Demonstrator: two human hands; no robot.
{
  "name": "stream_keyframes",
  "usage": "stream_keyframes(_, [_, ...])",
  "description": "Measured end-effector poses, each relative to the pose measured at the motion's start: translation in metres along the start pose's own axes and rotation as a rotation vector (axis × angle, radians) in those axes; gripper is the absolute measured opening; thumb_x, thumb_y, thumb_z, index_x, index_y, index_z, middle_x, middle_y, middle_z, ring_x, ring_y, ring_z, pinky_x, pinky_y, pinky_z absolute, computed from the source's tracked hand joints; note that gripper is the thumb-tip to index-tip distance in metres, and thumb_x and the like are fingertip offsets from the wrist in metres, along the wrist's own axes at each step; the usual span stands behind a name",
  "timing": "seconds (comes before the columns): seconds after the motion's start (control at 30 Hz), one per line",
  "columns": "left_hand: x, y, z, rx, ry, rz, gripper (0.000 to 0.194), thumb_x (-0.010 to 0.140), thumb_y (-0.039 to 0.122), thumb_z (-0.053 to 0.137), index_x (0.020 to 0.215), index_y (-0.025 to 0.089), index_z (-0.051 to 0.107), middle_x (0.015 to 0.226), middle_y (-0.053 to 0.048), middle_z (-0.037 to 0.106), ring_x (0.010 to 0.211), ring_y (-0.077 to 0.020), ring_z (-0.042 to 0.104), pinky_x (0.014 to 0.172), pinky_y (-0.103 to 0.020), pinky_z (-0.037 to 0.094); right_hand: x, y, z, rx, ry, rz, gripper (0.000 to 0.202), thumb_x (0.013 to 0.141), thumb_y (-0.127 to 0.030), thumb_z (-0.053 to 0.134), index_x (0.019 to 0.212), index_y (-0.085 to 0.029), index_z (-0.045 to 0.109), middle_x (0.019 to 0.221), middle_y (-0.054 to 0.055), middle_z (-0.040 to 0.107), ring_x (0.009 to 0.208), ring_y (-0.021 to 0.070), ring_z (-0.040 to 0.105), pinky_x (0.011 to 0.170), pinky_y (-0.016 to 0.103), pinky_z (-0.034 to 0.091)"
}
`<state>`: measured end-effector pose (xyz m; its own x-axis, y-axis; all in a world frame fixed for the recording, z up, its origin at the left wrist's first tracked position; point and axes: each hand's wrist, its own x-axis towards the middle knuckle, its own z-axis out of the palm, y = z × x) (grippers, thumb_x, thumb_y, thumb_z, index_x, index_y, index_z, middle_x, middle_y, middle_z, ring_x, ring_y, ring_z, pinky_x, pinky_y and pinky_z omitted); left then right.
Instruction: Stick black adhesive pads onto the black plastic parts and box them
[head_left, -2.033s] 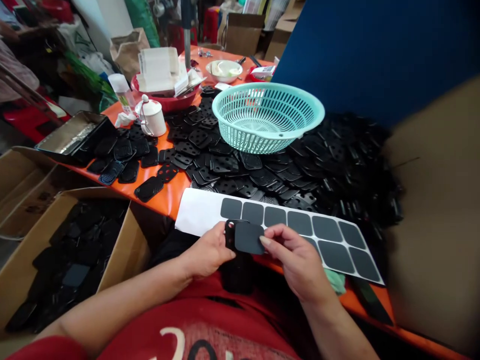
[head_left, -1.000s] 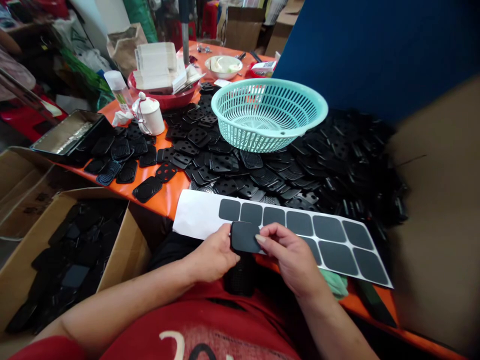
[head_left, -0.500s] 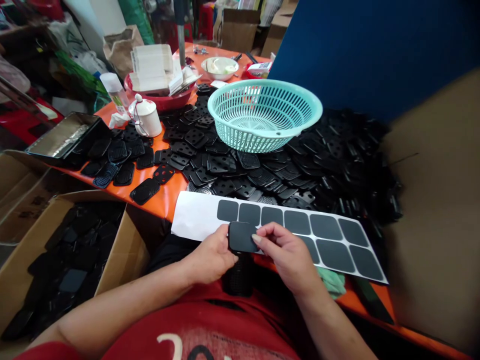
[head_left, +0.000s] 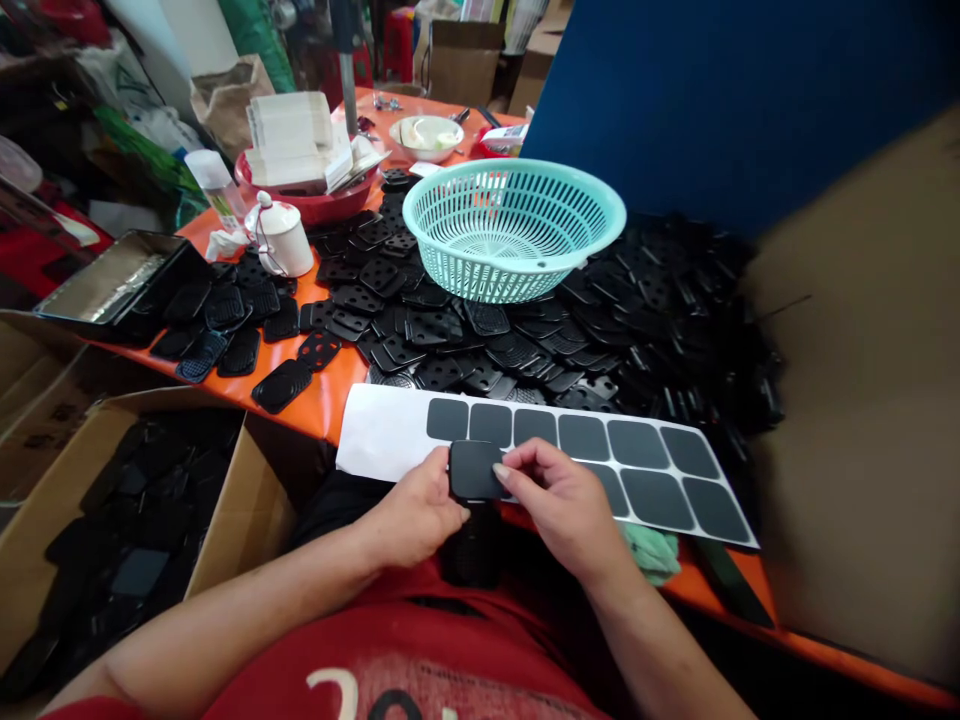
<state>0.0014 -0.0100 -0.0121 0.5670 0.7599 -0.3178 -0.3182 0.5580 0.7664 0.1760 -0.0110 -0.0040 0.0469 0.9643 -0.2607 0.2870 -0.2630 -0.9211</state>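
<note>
A black rounded-square piece [head_left: 474, 470] is held flat above the near edge of a white sheet. My left hand [head_left: 420, 508] grips its left side, thumb on the edge. My right hand [head_left: 559, 500] pinches its right side between thumb and fingers. Under and behind my hands lies the white sheet [head_left: 382, 430], bearing two rows of dark rounded-square stickers [head_left: 637, 445]; its left part is bare. Below the held piece, another black ridged piece [head_left: 472, 550] rests near my lap, partly hidden.
Beyond the sheet, black pieces [head_left: 510, 350] are heaped under a turquoise basket [head_left: 517, 230]. A lidded white cup [head_left: 283, 240] and red basin [head_left: 322, 205] stand back left. A cardboard box [head_left: 247, 500] with black pieces is at left, a green cloth [head_left: 652, 553] at right.
The view has shifted slightly, so the table and its objects appear a little further left. Both hands keep their hold on the black piece.
</note>
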Motion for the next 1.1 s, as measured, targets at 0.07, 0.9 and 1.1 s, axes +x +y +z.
stream_keyframes(0.07, [0.0003,-0.0001,-0.0007,0.004,0.002,0.003,0.055,0.063,0.008,0.065,0.116,0.017,0.050,0.114,-0.007,0.064,0.092,-0.0150,0.060,0.075,-0.024,0.040,0.0002,-0.0003,0.0006,-0.017,0.002,-0.017,0.025,0.074,-0.044,0.068,0.072,-0.020,0.061,0.064,0.000,0.060,0.060,0.0159,0.053,0.057,0.028,0.043])
stream_keyframes(0.9, [0.0014,0.0049,-0.0043,0.025,0.035,-0.035,0.053,0.061,0.008,0.068,0.112,0.015,0.053,0.102,-0.006,0.067,0.092,-0.0171,0.062,0.069,-0.023,0.041,-0.0003,-0.0011,0.0054,-0.200,0.063,-0.124,0.016,0.079,-0.038,0.061,0.074,-0.023,0.061,0.065,0.000,0.064,0.058,0.0157,0.055,0.057,0.028,0.042])
stream_keyframes(1.1, [0.0003,0.0018,-0.0051,0.009,0.050,-0.035,0.055,0.061,0.006,0.066,0.113,0.015,0.051,0.106,-0.007,0.068,0.094,-0.0178,0.063,0.067,-0.023,0.041,-0.0031,-0.0017,0.0068,-0.447,0.079,-0.292,0.015,0.088,-0.032,0.055,0.076,-0.023,0.059,0.067,0.000,0.064,0.061,0.0166,0.057,0.062,0.029,0.041])
